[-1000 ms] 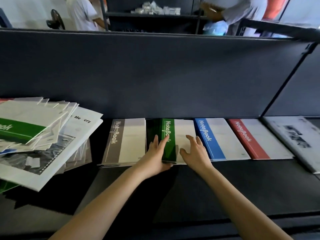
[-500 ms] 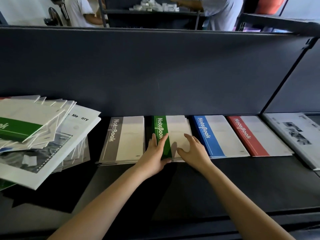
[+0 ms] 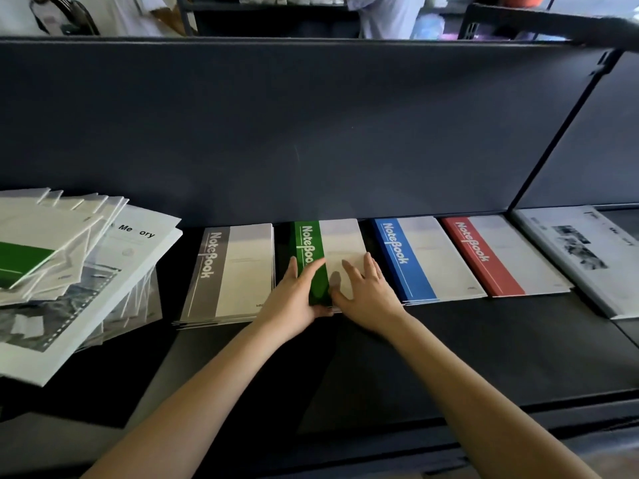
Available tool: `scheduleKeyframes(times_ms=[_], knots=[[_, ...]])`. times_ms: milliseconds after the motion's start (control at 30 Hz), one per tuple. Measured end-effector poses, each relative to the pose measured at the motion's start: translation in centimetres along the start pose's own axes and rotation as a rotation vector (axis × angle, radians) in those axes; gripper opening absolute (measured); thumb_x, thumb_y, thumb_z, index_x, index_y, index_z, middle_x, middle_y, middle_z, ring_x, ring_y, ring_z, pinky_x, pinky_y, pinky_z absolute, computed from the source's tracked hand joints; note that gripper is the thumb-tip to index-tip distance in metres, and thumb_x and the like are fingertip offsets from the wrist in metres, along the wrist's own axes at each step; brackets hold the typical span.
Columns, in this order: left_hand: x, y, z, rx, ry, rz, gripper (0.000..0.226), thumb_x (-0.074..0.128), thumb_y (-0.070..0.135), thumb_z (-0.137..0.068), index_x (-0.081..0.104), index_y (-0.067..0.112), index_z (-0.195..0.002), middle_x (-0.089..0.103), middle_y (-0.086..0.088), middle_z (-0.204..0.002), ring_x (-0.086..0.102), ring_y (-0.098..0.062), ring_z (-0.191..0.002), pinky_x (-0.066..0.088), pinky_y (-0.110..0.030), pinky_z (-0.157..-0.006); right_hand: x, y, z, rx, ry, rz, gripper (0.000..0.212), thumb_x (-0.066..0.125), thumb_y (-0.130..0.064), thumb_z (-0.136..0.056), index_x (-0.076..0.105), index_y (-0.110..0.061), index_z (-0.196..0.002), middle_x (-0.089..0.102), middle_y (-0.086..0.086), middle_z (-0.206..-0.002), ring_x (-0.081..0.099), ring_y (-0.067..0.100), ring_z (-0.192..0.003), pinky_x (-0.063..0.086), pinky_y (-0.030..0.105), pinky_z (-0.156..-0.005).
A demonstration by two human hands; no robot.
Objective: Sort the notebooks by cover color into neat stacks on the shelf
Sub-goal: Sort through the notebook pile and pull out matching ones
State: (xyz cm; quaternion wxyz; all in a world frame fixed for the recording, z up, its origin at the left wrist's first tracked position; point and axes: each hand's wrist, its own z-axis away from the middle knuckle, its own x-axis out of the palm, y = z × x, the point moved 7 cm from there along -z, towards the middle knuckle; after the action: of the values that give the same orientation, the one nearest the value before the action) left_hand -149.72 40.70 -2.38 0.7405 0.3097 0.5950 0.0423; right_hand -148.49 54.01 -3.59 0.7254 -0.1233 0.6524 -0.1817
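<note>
— Where is that green one sitting now?

— The thin green-and-white paper notebook stack point(image 3: 330, 252) is lying flat on the dark shelf point(image 3: 449, 344), between the grey-banded notebook stack point(image 3: 231, 271) and the blue-banded notebook stack point(image 3: 423, 257). The red-banded notebook stack point(image 3: 501, 254) is lying just beyond the blue one.

— And the hands?

— The left hand point(image 3: 294, 299) is lying open along the green spine edge, fingers stretched over the band and thumb tucked at the near edge. The right hand point(image 3: 366, 292) is resting spread and flat on the white part of the cover. Neither is closing around anything; both look to be pressing and nudging.

— How would you say these handle?

— Light and floppy, I am guessing: soft covers, few pages. The covers are looking smooth, so I would expect them to be sliding over one another easily. Squaring them from the edges with flat palms seems wiser than pinching 1 corner, which could bend it.

— Much left?

— Plenty, I think. The loose heap of white-covered notebooks point(image 3: 69, 271) at the left is fanning out untidily, with 1 green-banded cover point(image 3: 24, 261) showing in it. For lifting those, I would be taking hold along the bound spine side, where it is stiffest.
</note>
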Motion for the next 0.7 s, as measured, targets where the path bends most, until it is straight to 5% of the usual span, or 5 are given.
scheduleKeyframes(times_ms=[100, 233, 433, 533, 700], knots=[[0.2, 0.1, 0.3, -0.071, -0.025, 0.014, 0.101, 0.071, 0.038, -0.083, -0.001, 0.030, -0.153, -0.010, -0.018, -0.159, 0.020, -0.037, -0.144, 0.029, -0.039, -0.113, -0.1, 0.0, 0.2, -0.029, -0.023, -0.007, 0.068, 0.037, -0.052, -0.097, 0.012, -0.024, -0.153, -0.007, 0.013, -0.160, -0.008, 0.028, -0.148, 0.008, 0.042, -0.118], [0.1, 1.9, 0.3, -0.018, 0.023, -0.124, 0.099, 0.068, 0.032, -0.087, -0.007, 0.031, -0.152, -0.014, -0.015, -0.159, -0.010, -0.041, -0.145, 0.006, -0.049, -0.118, -3.1, 1.1, 1.6, -0.121, 0.160, -0.170, 0.055, 0.046, -0.036, -0.099, 0.028, -0.025, -0.149, 0.016, -0.002, -0.160, 0.014, 0.019, -0.147, 0.027, 0.037, -0.113], [1.7, 9.1, 0.1, 0.265, 0.025, 0.112, 0.084, 0.066, 0.025, -0.089, 0.012, 0.031, -0.152, -0.002, -0.004, -0.162, 0.021, -0.021, -0.145, 0.023, -0.021, -0.108, -7.0, 8.1, 3.8, 0.034, 0.360, -0.184, 0.054, 0.049, -0.031, -0.098, 0.032, -0.016, -0.147, 0.024, 0.008, -0.157, 0.015, 0.026, -0.146, 0.019, 0.040, -0.118], [4.4, 12.2, -0.8, 0.268, -0.072, 0.158, 0.086, 0.067, 0.026, -0.088, 0.010, 0.029, -0.152, 0.001, -0.009, -0.162, 0.025, -0.025, -0.144, 0.024, -0.027, -0.111, -7.3, 12.1, 4.6, 0.197, 0.300, -0.101, 0.063, 0.046, -0.037, -0.098, 0.021, -0.013, -0.150, 0.020, 0.015, -0.157, 0.013, 0.031, -0.145, 0.014, 0.041, -0.118], [7.9, 13.7, -2.5, 0.075, -0.164, 0.158, 0.089, 0.061, 0.022, -0.093, -0.005, 0.026, -0.153, -0.012, -0.018, -0.159, 0.016, -0.032, -0.146, 0.027, -0.035, -0.112, -7.3, 14.0, 5.4, 0.219, 0.262, -0.105, 0.070, 0.050, -0.050, -0.093, 0.027, -0.013, -0.148, 0.036, 0.008, -0.147, 0.033, 0.027, -0.136, 0.034, 0.036, -0.105]])
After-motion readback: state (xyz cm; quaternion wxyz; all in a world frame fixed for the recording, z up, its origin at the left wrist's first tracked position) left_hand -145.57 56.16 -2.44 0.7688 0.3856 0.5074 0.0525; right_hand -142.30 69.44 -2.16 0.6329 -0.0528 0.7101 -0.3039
